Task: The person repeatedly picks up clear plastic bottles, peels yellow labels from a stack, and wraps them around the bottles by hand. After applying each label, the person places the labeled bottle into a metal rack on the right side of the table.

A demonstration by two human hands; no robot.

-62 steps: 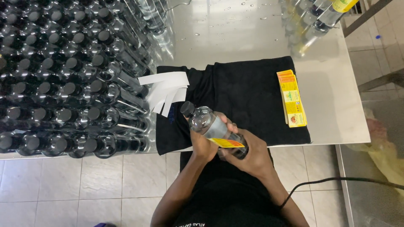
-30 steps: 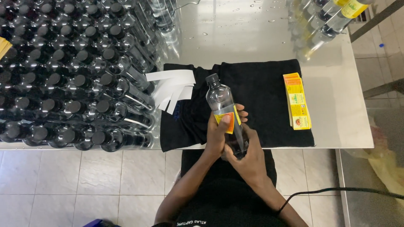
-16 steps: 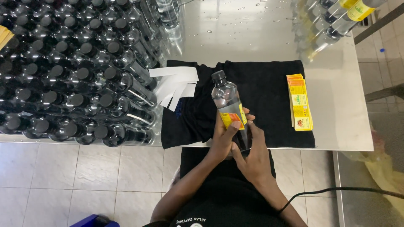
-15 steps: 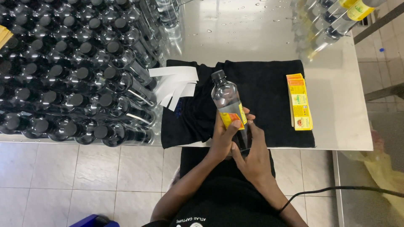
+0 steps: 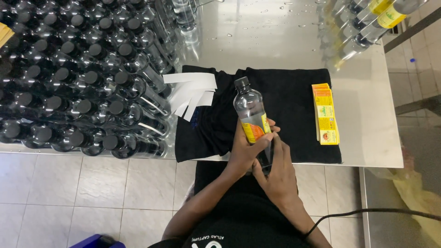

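My left hand (image 5: 243, 154) and right hand (image 5: 275, 172) clasped the clear black-capped plastic bottle (image 5: 250, 115) over the black cloth (image 5: 294, 101), cap toward 12 o'clock; my fingers hid its base and part of its yellow-orange label (image 5: 253, 130).

You hold a clear plastic bottle (image 5: 250, 112) with a black cap, tilted so the cap points to the far side, above the near edge of the black cloth. A yellow and orange label (image 5: 254, 130) wraps its lower body, partly under your fingers. Its base is hidden.
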